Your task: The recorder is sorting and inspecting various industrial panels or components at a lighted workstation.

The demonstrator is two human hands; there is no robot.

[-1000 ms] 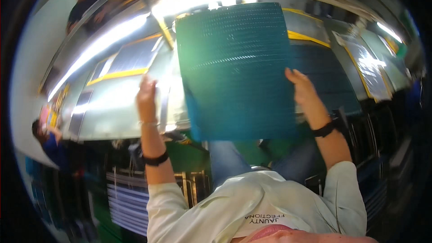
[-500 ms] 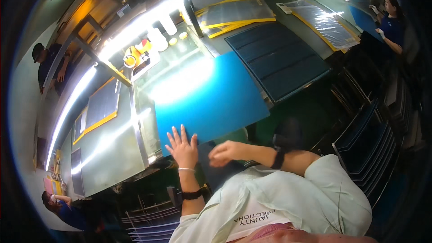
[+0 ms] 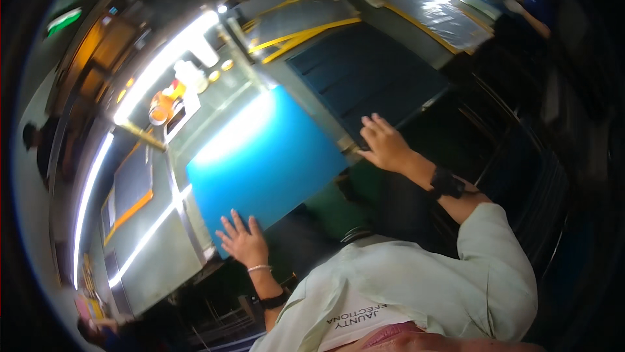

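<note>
A large smooth blue sheet (image 3: pixel 277 163) lies on the lit table, with a bright lamp reflection across its far part. My left hand (image 3: pixel 245 244) rests on its near left corner, palm down and fingers spread. Off the sheet's right corner is my right hand (image 3: pixel 389 149), its fingers loosely bent and the thumb apart, with nothing visible in it. It is closest to the near edge of a dark ribbed panel (image 3: pixel 374 72); whether it touches that edge I cannot tell.
Behind the sheet stand white bottles (image 3: pixel 191 77) and an orange tape roll (image 3: pixel 159 112) under a lamp tube (image 3: pixel 170 59). Yellow-edged clear sheets (image 3: pixel 299 23) lie farther back. Co-workers are at the far right (image 3: pixel 539 0), left (image 3: pixel 45 143) and lower left (image 3: pixel 97 329).
My right hand has moved from near my body, beside the left hand, out to the right and forward, and its fingers have loosened. The left hand stays on the sheet. The view has shifted.
</note>
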